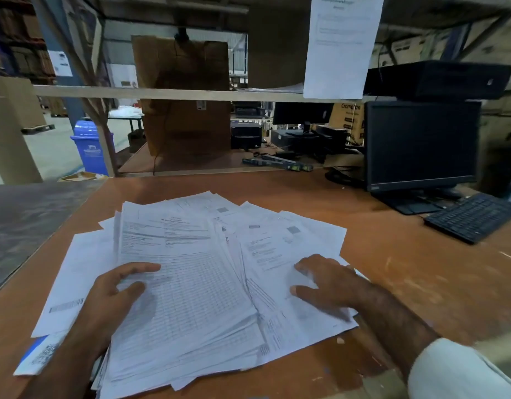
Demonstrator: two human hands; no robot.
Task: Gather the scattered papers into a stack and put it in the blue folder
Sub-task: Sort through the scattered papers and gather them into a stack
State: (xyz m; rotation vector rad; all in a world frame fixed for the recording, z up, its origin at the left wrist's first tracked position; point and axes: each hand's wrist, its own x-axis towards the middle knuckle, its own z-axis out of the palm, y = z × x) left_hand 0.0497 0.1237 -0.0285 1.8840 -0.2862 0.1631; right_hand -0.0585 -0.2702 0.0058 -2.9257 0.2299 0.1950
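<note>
Your left hand (120, 286) and right hand (324, 279) rest with loosely spread fingers on the fanned papers (208, 272), whose long axis runs away from you, while the blue folder (33, 348) edge shows just left of them, nearer your left hand.

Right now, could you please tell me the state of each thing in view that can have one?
papers: fanned out, overlapping, not yet squared into a stack.
left hand: fingers spread, resting on the papers.
right hand: flat on the papers.
blue folder: only a corner shows, under the sheets.
monitor: screen dark.
blue bin: lid closed.
</note>
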